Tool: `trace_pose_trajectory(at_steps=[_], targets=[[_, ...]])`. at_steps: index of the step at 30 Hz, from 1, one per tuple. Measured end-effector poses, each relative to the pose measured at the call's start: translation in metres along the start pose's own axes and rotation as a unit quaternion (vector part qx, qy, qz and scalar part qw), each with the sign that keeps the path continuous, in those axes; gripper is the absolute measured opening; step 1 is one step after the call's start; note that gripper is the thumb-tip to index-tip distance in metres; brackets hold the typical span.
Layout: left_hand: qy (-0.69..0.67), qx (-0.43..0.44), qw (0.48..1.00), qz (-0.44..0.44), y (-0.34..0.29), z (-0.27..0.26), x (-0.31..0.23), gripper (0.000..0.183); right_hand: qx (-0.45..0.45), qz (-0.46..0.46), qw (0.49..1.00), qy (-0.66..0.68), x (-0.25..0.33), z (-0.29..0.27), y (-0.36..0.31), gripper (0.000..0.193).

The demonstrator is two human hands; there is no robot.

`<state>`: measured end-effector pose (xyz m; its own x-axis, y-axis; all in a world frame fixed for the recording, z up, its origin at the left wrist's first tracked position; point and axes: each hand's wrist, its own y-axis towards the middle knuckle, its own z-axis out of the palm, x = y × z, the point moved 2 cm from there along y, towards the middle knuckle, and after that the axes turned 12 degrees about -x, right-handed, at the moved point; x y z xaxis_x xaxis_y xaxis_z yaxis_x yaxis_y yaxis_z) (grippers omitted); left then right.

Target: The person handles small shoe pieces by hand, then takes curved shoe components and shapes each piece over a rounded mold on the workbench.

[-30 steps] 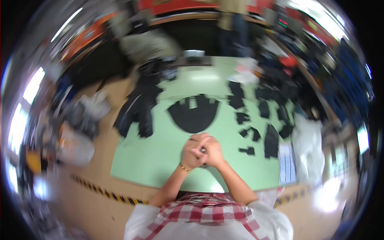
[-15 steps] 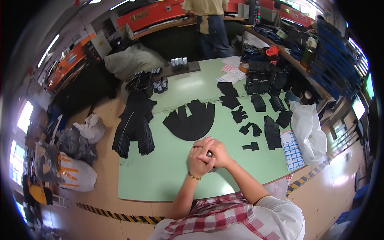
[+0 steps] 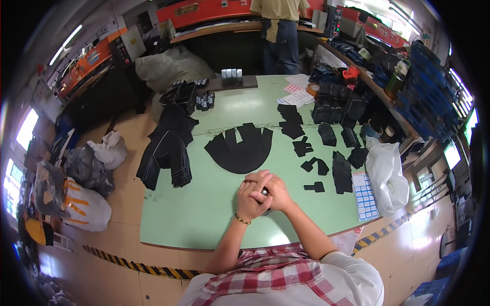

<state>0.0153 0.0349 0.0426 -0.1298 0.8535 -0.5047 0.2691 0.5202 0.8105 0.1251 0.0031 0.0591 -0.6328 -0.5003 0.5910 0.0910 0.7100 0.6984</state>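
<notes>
My left hand [image 3: 248, 200] and my right hand [image 3: 277, 193] are closed together near the front of the green table [image 3: 204, 219]. Between them shows the shiny round metal knob [image 3: 265, 192] of a tool; its lower part is mostly hidden by my fingers. A gold bracelet [image 3: 242, 219] circles my left wrist. Just beyond my hands lies a black half-round cut piece [image 3: 242, 153] with slots along its far edge. Small black cut pieces [image 3: 314, 187] lie in a column to the right, and a stack of long black pieces [image 3: 166, 155] is at the left.
A white plastic bag [image 3: 388, 176] and a blue-and-white label sheet [image 3: 364, 196] lie at the right edge. Black bundles [image 3: 332, 104] and a tape roll [image 3: 312, 90] sit farther back. A person [image 3: 279, 35] stands beyond the table. Filled bags [image 3: 87, 206] rest on the floor left.
The whole view has shifted slightly, with the table appearing a little higher and farther left. My hands stay clasped around the knob in the same place on the table.
</notes>
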Motion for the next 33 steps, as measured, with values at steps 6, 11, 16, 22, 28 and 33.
trace_pose_trajectory(at_steps=[6, 11, 16, 22, 28, 33], targets=[[-0.004, 0.001, 1.000, 0.003, 0.0002, 0.0006, 0.0001, 0.057, -0.007, -0.001, 1.000, 0.011, 0.0021, -0.0012, 0.0017, 0.044], [0.000, -0.001, 1.000, 0.011, 0.0004, 0.0007, -0.0003, 0.057, -0.004, -0.006, 1.000, 0.010, 0.0031, -0.0025, 0.0021, 0.043], [0.001, -0.001, 1.000, 0.020, 0.0018, 0.0012, -0.0004, 0.057, -0.006, -0.005, 1.000, 0.007, 0.0021, -0.0026, 0.0006, 0.042], [0.002, -0.010, 1.000, 0.012, 0.0035, 0.0012, -0.0001, 0.055, -0.001, 0.008, 1.000, -0.001, -0.0011, -0.0017, 0.0008, 0.042], [-0.004, -0.013, 1.000, 0.013, 0.0029, 0.0017, 0.0000, 0.055, 0.000, 0.002, 1.000, 0.010, -0.0026, -0.0001, 0.0011, 0.043], [-0.007, -0.009, 1.000, 0.003, 0.0016, 0.0017, -0.0004, 0.055, 0.000, -0.001, 1.000, 0.010, -0.0033, 0.0001, 0.0007, 0.044]])
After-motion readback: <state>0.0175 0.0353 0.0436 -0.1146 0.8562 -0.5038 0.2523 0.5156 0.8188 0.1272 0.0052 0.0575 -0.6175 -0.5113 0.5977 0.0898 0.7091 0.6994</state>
